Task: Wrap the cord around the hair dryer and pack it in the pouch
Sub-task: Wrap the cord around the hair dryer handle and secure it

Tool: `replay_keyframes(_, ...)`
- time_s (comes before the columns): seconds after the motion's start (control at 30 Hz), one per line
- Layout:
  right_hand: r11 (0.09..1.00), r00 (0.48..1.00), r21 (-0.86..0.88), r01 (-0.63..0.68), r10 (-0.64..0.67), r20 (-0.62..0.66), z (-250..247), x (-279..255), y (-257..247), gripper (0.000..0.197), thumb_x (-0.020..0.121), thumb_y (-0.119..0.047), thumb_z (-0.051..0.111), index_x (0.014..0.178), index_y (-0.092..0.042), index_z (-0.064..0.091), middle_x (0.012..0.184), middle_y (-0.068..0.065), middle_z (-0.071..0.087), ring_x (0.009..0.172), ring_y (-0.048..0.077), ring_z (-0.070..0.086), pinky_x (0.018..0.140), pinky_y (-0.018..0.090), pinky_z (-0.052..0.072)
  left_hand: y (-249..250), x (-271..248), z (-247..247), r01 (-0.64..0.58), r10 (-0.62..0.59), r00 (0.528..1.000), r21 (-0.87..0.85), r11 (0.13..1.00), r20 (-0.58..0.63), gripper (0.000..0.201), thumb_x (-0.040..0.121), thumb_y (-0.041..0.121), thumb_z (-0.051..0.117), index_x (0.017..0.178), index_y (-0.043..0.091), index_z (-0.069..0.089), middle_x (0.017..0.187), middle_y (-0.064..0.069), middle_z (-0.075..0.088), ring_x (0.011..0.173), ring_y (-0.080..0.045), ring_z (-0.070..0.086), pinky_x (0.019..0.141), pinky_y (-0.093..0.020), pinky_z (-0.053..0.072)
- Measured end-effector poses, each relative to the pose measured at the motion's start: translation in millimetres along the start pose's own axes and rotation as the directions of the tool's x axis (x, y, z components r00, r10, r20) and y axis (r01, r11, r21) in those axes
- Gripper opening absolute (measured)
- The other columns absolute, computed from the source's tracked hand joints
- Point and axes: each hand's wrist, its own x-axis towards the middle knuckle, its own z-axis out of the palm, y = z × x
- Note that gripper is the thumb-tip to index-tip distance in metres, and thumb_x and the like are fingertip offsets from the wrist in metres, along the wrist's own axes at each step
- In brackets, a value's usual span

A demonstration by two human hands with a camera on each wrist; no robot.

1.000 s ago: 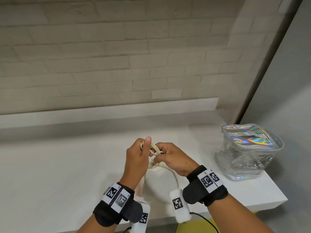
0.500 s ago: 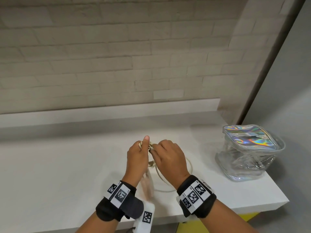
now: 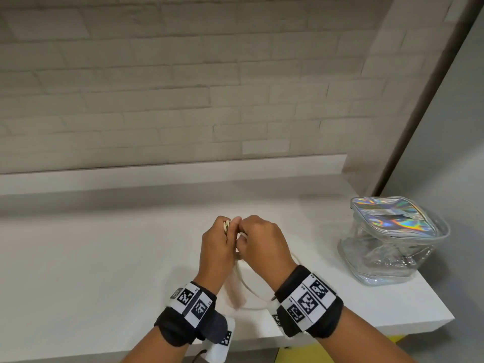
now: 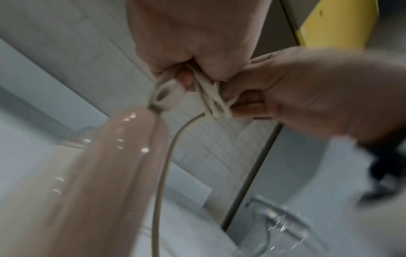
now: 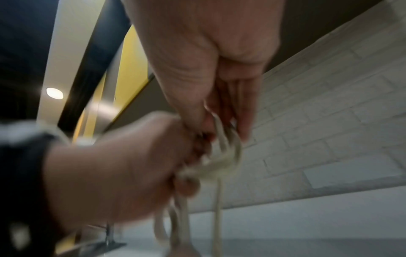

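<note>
Both hands meet above the middle of the white counter [image 3: 104, 258]. My left hand [image 3: 227, 227] grips a bundle of cream cord coils [image 3: 225, 225]. The pale pink hair dryer [image 3: 235, 289] hangs below that hand, mostly hidden by it. My right hand [image 3: 243, 238] presses against the left, its fingers pinching the cord strands [image 4: 211, 99]. A slack loop of cord [image 3: 248, 290] droops under the wrists. In the right wrist view the coils [image 5: 219, 161] sit between both hands' fingers. The clear pouch [image 3: 392, 242] with a holographic top stands at the right, apart from the hands.
A raised white ledge [image 3: 183, 171] runs along the brick wall behind the counter. The counter's right end lies just past the pouch, and its front edge [image 3: 366, 328] is near my wrists. A yellow panel [image 3: 392, 339] shows below the counter.
My right hand has swung up and over towards the left hand, and the two now touch at the cord bundle. The hanging loop has shrunk. The pouch has not moved.
</note>
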Motion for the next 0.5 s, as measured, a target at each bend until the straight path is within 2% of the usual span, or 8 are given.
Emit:
replay_keyframes(0.1, 0.988, 0.97, 0.044, -0.149, 0.138, 0.2, -16.6, 2.3, 0.8, 0.013, 0.079, -0.01, 0.054, 0.068, -0.016, 0.053, 0.057, -0.006, 0.043, 0.059, 0.018, 0.045, 0.048, 0.022, 0.028, -6.5, -0.6, -1.5, -0.114, 0.11, 0.993, 0.096, 0.989, 0.044, 0.041, 0.095, 0.047, 0.044, 0.079, 0.01, 0.051, 0.065, -0.005, 0.058, 0.059, -0.023, 0.054, 0.056, -0.034, 0.044)
replay_keyframes(0.17, 0.935, 0.921, 0.22, -0.279, 0.196, 0.337, -25.4, 5.7, 9.7, 0.014, 0.08, -0.014, 0.059, 0.066, -0.012, 0.057, 0.059, -0.005, 0.047, 0.056, 0.015, 0.045, 0.051, 0.022, 0.033, -6.8, 1.5, -1.6, -0.119, 0.118, 0.993, 0.061, 0.991, 0.018, 0.046, 0.09, 0.053, 0.042, 0.08, 0.01, 0.053, 0.062, -0.002, 0.056, 0.055, -0.017, 0.05, 0.055, -0.029, 0.042)
replay_keyframes(0.2, 0.869, 0.888, 0.352, -0.347, 0.184, 0.421, -29.3, 6.4, 13.7, 0.014, 0.081, -0.015, 0.06, 0.068, -0.011, 0.059, 0.062, -0.004, 0.049, 0.058, 0.013, 0.046, 0.054, 0.022, 0.035, -5.6, 3.2, -2.0, -0.118, 0.118, 0.993, 0.031, 0.993, -0.003, 0.047, 0.089, 0.054, 0.042, 0.079, 0.01, 0.054, 0.06, 0.0, 0.054, 0.052, -0.013, 0.047, 0.053, -0.026, 0.04)
replay_keyframes(0.27, 0.655, 0.838, 0.585, -0.477, 0.138, 0.528, -32.0, 1.6, 18.3, 0.012, 0.083, -0.015, 0.06, 0.072, -0.014, 0.056, 0.071, -0.001, 0.05, 0.069, 0.013, 0.048, 0.061, 0.023, 0.037, -3.0, 7.5, -3.4, -0.116, 0.115, 0.993, -0.011, 0.993, -0.027, 0.047, 0.087, 0.054, 0.043, 0.079, 0.01, 0.055, 0.057, 0.003, 0.05, 0.049, -0.009, 0.042, 0.05, -0.021, 0.037)
replay_keyframes(0.33, 0.49, 0.83, 0.689, -0.534, 0.148, 0.538, -30.2, -5.6, 19.2, 0.012, 0.085, -0.017, 0.06, 0.076, -0.017, 0.052, 0.078, 0.002, 0.05, 0.075, 0.014, 0.047, 0.064, 0.022, 0.038, -0.2, 11.8, -3.2, -0.128, 0.128, 0.992, -0.024, 0.991, -0.011, 0.047, 0.087, 0.055, 0.043, 0.081, 0.01, 0.056, 0.057, 0.0, 0.051, 0.05, -0.008, 0.042, 0.05, -0.022, 0.038)
replay_keyframes(0.37, 0.455, 0.839, 0.714, -0.532, 0.169, 0.518, -28.1, -8.9, 19.1, 0.013, 0.086, -0.019, 0.06, 0.076, -0.016, 0.052, 0.078, 0.002, 0.05, 0.075, 0.013, 0.047, 0.064, 0.021, 0.039, 1.0, 13.1, -2.2, -0.132, 0.133, 0.991, -0.024, 0.991, 0.001, 0.047, 0.088, 0.054, 0.044, 0.082, 0.009, 0.056, 0.06, -0.003, 0.054, 0.051, -0.011, 0.044, 0.052, -0.024, 0.039)
replay_keyframes(0.43, 0.489, 0.877, 0.729, -0.478, 0.228, 0.422, -24.2, -15.1, 18.8, 0.017, 0.087, -0.021, 0.061, 0.073, -0.015, 0.056, 0.074, -0.004, 0.053, 0.07, 0.011, 0.049, 0.062, 0.017, 0.039, 2.7, 14.9, -0.3, -0.126, 0.127, 0.992, -0.024, 0.992, 0.008, 0.045, 0.089, 0.052, 0.045, 0.083, 0.009, 0.057, 0.065, -0.008, 0.06, 0.055, -0.016, 0.049, 0.055, -0.028, 0.042)
replay_keyframes(0.5, 0.578, 0.911, 0.705, -0.411, 0.277, 0.305, -23.1, -18.6, 19.6, 0.016, 0.088, -0.025, 0.061, 0.076, -0.015, 0.065, 0.083, -0.01, 0.063, 0.078, 0.006, 0.058, 0.068, 0.016, 0.042, 2.2, 17.4, -0.2, -0.118, 0.118, 0.993, -0.023, 0.993, 0.005, 0.046, 0.088, 0.054, 0.045, 0.083, 0.01, 0.057, 0.066, -0.005, 0.061, 0.056, -0.016, 0.051, 0.056, -0.025, 0.042)
